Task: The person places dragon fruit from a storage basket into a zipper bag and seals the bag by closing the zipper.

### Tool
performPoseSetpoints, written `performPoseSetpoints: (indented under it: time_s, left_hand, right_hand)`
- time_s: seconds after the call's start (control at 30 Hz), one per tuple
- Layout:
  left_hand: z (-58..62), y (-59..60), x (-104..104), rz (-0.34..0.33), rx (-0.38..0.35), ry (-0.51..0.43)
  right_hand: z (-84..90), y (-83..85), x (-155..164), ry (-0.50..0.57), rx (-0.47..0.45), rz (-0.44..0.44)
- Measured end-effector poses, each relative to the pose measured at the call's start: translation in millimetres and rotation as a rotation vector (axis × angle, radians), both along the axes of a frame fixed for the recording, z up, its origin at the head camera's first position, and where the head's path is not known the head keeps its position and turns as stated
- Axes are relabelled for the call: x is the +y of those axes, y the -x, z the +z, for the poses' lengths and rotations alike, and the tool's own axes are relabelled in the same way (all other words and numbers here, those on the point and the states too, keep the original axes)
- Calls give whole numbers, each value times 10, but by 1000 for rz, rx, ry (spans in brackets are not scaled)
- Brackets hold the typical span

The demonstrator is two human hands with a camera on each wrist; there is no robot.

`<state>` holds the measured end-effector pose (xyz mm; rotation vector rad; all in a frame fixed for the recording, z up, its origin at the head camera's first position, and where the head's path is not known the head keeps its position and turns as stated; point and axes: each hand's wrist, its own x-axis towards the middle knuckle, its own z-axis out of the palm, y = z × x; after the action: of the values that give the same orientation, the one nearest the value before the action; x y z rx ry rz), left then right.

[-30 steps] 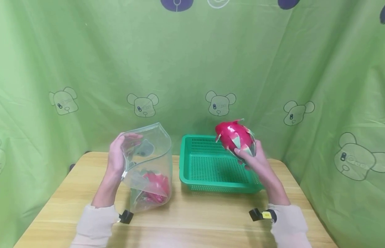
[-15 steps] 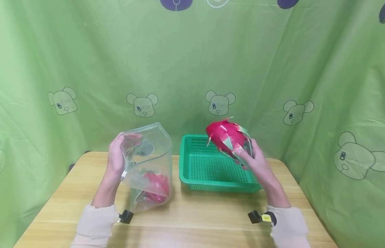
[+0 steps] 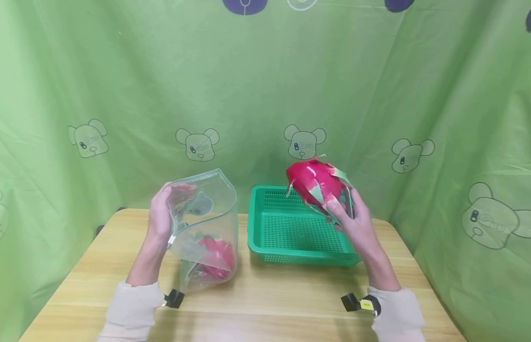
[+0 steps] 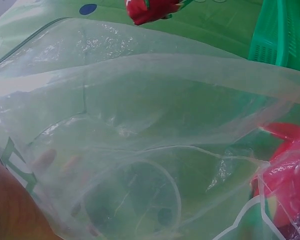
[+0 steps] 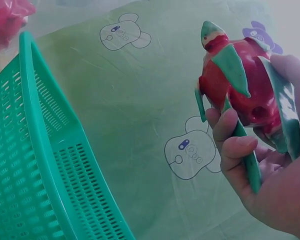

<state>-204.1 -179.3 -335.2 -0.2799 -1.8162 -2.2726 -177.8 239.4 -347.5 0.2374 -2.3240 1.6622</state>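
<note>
Dragon fruit (image 3: 315,183) gripped in right hand (image 3: 355,223) above green basket (image 3: 297,259); clear bag (image 3: 205,228), mouth pinched open by left hand (image 3: 160,218), lies leftward.

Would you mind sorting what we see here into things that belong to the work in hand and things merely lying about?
In use:
- right hand gripping a dragon fruit above the basket
- left hand holding the bag open
- second fruit inside the bag

Just there:
- table
- green curtain
</note>
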Motion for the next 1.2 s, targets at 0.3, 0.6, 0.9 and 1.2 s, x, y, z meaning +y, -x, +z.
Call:
performPoseSetpoints:
  time_s: [0.3, 0.6, 0.9, 1.2]
  left_hand:
    - [-2, -6, 19, 6, 5, 0]
    - [-17, 12, 41, 9, -3, 9]
    - [9, 17, 55, 24, 9, 46]
    - [27, 7, 75, 37, 18, 50]
  right_hand:
    - [41, -28, -55, 12, 75, -2]
    - [85, -74, -106, 19, 74, 19]
    - [174, -106, -176, 24, 97, 54]
    - [247, -137, -242, 71, 149, 180]
